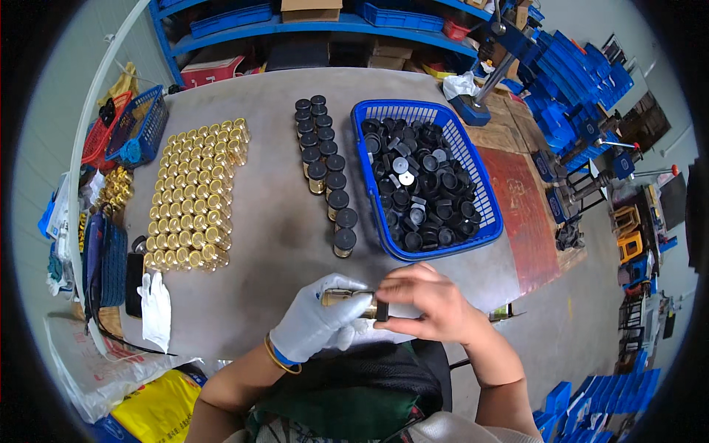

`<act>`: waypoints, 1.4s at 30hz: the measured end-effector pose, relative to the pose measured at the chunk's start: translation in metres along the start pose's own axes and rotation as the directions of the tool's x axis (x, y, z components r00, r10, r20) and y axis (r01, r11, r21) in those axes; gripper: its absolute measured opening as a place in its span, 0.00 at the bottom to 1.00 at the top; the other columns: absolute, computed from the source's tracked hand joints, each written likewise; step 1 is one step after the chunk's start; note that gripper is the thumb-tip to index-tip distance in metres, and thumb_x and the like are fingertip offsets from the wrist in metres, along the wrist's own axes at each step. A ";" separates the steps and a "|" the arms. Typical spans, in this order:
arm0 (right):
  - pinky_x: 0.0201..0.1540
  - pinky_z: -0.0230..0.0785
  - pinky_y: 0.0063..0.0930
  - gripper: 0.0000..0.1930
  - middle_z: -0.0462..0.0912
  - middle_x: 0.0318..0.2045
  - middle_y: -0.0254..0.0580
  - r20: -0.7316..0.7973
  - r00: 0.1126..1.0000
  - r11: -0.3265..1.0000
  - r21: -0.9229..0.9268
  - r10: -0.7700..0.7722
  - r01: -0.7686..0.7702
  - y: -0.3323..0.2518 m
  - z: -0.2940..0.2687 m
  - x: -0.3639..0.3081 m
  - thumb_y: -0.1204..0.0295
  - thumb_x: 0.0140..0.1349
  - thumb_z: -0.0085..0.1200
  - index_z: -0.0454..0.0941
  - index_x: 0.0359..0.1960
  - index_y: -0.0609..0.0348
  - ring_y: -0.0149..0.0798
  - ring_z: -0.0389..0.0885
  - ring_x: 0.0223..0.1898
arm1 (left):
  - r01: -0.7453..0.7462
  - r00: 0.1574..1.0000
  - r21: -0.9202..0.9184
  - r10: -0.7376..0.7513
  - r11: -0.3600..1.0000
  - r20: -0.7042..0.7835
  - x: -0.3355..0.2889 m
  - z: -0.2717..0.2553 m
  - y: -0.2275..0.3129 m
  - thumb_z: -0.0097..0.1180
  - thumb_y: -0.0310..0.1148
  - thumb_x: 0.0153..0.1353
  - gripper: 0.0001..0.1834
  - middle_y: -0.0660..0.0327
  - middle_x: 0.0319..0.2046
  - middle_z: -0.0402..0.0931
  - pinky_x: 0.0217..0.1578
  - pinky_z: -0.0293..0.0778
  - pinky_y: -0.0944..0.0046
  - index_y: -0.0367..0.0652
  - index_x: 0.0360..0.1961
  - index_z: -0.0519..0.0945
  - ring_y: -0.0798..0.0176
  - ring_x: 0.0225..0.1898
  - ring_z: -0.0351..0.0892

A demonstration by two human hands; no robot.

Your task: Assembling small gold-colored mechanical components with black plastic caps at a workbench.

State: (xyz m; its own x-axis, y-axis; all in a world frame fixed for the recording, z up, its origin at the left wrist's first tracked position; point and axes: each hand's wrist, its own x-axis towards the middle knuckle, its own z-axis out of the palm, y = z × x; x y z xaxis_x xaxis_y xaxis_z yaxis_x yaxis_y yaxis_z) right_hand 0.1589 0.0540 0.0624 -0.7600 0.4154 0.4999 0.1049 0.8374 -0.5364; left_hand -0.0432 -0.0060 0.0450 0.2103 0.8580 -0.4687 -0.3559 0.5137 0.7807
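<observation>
Close to my body, my left hand [319,310], in a white glove, wraps round a small gold-toned bottle [337,296] lying sideways. My bare right hand [432,301] pinches a black cap [382,310] at the bottle's right end; whether it is seated cannot be made out. Ahead of my hands, two uneven columns of black-capped bottles [345,240] stand upright. To their right is a blue plastic basket [493,225] heaped with loose black caps [443,181]. On the left, a block of gold-topped bottles [188,199] stands in close rows.
A spare white glove [155,310] and a dark phone-like slab [134,284] lie at the table's left edge. Blue and red baskets [140,125] sit at the far left. A press-like stand [473,107] rises at the far right; blue shelving [295,28] is behind.
</observation>
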 end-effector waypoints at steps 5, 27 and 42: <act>0.43 0.69 0.33 0.14 0.81 0.27 0.43 0.139 0.905 0.906 0.089 0.401 -0.415 0.010 0.009 -0.018 0.66 0.50 0.66 0.78 0.31 0.63 0.47 0.79 0.30 | -0.092 0.996 0.100 0.089 0.991 0.029 -0.001 0.004 -0.011 0.61 0.29 0.58 0.12 0.62 0.27 0.78 0.16 0.67 0.72 0.39 0.42 0.76 0.75 0.16 0.72; 0.46 0.70 0.41 0.21 0.80 0.32 0.53 -0.245 0.857 0.537 -0.692 0.454 -0.482 0.189 -0.008 0.035 0.67 0.49 0.63 0.75 0.44 0.61 0.52 0.77 0.40 | -0.577 0.775 0.565 0.613 0.590 0.151 0.004 0.018 -0.014 0.72 0.28 0.45 0.34 0.57 0.37 0.78 0.40 0.75 0.65 0.37 0.54 0.71 0.63 0.38 0.79; 0.39 0.71 0.24 0.23 0.83 0.35 0.38 0.099 0.895 0.836 0.325 0.434 -0.442 0.030 -0.001 0.010 0.75 0.46 0.66 0.76 0.47 0.62 0.31 0.79 0.35 | -0.395 0.916 0.014 0.395 0.918 -0.068 0.024 -0.008 -0.017 0.61 0.22 0.55 0.16 0.52 0.39 0.77 0.27 0.78 0.67 0.39 0.43 0.70 0.64 0.30 0.80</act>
State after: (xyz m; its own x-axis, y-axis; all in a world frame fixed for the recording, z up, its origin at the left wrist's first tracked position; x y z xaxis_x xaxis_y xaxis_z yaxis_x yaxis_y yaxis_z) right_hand 0.1552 0.0838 0.0514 -0.6984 0.7004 0.1472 0.2152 0.4017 -0.8901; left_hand -0.0391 0.0060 0.0170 -0.0100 0.9888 -0.1490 -0.3971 0.1328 0.9081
